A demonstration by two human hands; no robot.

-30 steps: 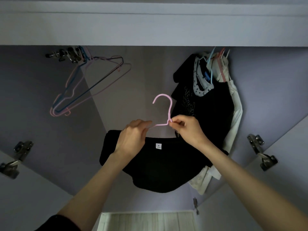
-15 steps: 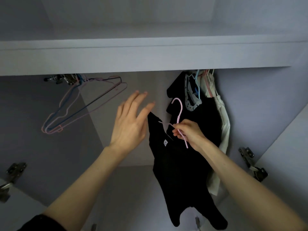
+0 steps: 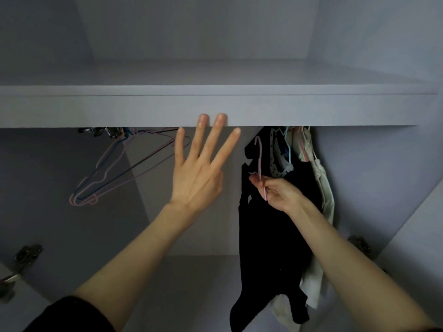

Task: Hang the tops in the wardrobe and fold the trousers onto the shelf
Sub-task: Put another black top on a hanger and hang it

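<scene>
My right hand point(image 3: 279, 195) pinches a pink hanger point(image 3: 259, 161) that carries a black top point(image 3: 266, 238). The top hangs down edge-on below my fingers. The hanger's hook points up toward the underside of the wardrobe shelf point(image 3: 215, 106); the rail there is hidden behind the shelf edge. My left hand point(image 3: 200, 168) is raised with its fingers spread and straight, holding nothing, its fingertips in front of the shelf's front edge. Hung tops point(image 3: 299, 168), black and white ones, crowd the right end just behind the held top.
Several empty wire hangers point(image 3: 115, 173) hang tilted at the left under the shelf, next to metal clips point(image 3: 103, 132). Door hinges point(image 3: 26, 255) show at the lower left and lower right. The wardrobe's back wall point(image 3: 60, 212) is plain.
My left hand let go of the hanger and rose with fingers spread. My right hand turned the hanger edge-on and lifted it toward the hung tops. The view tilted upward.
</scene>
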